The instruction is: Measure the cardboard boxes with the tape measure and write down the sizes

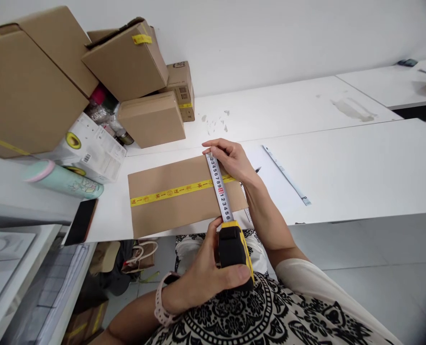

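A cardboard box (162,215) with a strip of yellow printed tape across its top lies on the white table in front of me. My left hand (213,273) is wrapped round the black and yellow case of a tape measure (234,249), just off the table's front edge. The pulled-out blade crosses the right part of the box top, its numbers facing up. At the box's far edge, my right hand (229,155) pinches the blade's end between thumb and fingers. My right forearm passes over the box's right end and partly hides it.
Several cardboard boxes (126,62) are stacked at the back left. Near them are a white avocado-print carton (94,143), a mint bottle (65,179) and a dark phone (81,220). Right of the box lie white paper (266,191), a pen (258,169) and a pale strip (286,175).
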`<state>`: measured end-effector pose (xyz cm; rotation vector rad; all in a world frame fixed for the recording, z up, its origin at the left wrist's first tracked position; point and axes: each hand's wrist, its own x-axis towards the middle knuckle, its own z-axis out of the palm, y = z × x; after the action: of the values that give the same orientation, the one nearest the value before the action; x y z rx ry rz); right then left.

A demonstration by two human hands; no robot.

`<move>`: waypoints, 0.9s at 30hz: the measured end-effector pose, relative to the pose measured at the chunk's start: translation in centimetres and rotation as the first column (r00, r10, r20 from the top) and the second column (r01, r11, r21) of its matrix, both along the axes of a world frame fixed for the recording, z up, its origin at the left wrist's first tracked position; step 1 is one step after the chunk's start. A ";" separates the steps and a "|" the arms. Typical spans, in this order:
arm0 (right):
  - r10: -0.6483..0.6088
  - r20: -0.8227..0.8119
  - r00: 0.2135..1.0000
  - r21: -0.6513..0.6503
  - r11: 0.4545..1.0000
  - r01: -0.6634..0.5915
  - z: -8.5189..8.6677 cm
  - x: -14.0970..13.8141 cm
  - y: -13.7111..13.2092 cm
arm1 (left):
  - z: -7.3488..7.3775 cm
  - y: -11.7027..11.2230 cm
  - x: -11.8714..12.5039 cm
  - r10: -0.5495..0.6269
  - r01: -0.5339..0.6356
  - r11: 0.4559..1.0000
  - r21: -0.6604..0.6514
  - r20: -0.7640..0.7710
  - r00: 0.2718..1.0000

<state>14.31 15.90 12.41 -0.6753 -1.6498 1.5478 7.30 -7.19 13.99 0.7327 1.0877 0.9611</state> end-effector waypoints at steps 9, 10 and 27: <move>-0.019 0.004 1.000 0.027 0.999 0.019 -0.1 0.1 -0.4 | -0.5 -0.6 0.2 -0.064 0.064 0.997 -0.041 -0.001 0.998; -0.021 0.002 1.000 0.021 1.000 0.021 -0.1 0.1 -0.4 | -0.5 -0.6 0.2 -0.062 0.062 0.997 -0.042 0.002 0.998; 0.004 -0.116 0.993 -0.040 0.999 -0.009 -0.4 -0.2 -0.2 | -0.6 -0.6 0.3 -0.077 0.077 0.997 -0.002 0.005 0.997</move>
<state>14.15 15.69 12.03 -0.5903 -1.5403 1.5981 7.55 -7.79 13.41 0.7648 1.0486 0.8961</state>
